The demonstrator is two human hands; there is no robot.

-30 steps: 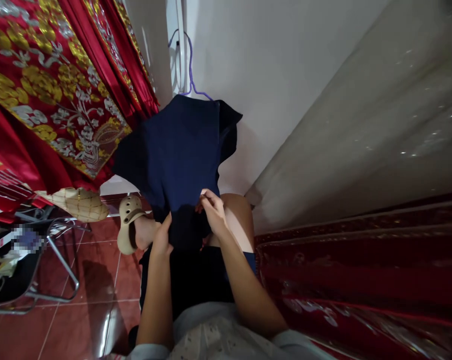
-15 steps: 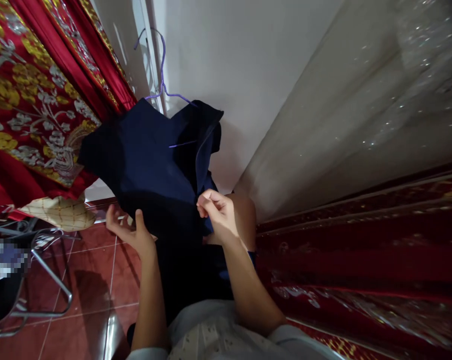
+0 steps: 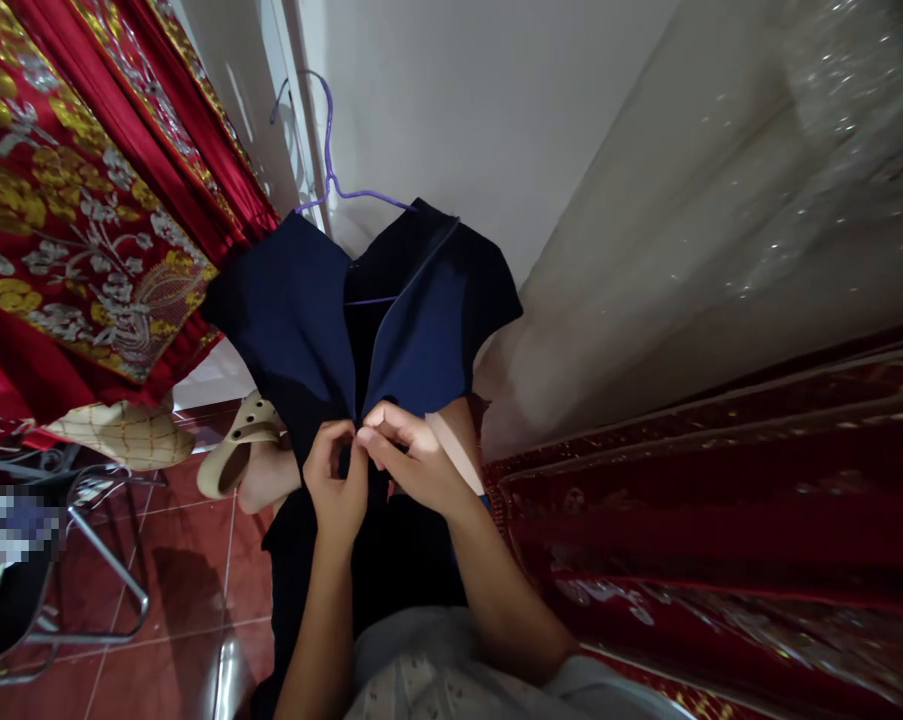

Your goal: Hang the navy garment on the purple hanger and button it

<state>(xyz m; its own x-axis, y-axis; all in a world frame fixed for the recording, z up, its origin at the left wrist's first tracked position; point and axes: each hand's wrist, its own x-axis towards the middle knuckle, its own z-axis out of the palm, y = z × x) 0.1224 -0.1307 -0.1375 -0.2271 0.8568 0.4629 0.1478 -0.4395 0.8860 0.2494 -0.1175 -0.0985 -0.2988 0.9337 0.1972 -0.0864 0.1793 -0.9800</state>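
Note:
A dark navy short-sleeved garment point(image 3: 421, 340) hangs from a purple wire hanger point(image 3: 332, 160) in front of me. Its front is parted at the neck in a V, and the hanger's bottom bar shows inside. At the lower end of that V, my left hand point(image 3: 337, 465) pinches the left front edge. Beside it, almost touching, my right hand point(image 3: 406, 445) is closed on the right front edge. Whatever small fastening may lie between the fingertips is hidden.
Red cloth with gold and silver embroidery point(image 3: 98, 210) hangs at the left. Glittery pale sheeting point(image 3: 646, 240) and dark red fabric point(image 3: 683, 500) line the right. A metal-framed chair point(image 3: 106, 560) stands lower left on red floor tiles point(image 3: 188, 560). A beige clog point(image 3: 233, 450) shows below the garment.
My left hand has moved right from an open pose and closed on the garment beside my right hand. The garment has swung round and its front now faces me, right panel spread out.

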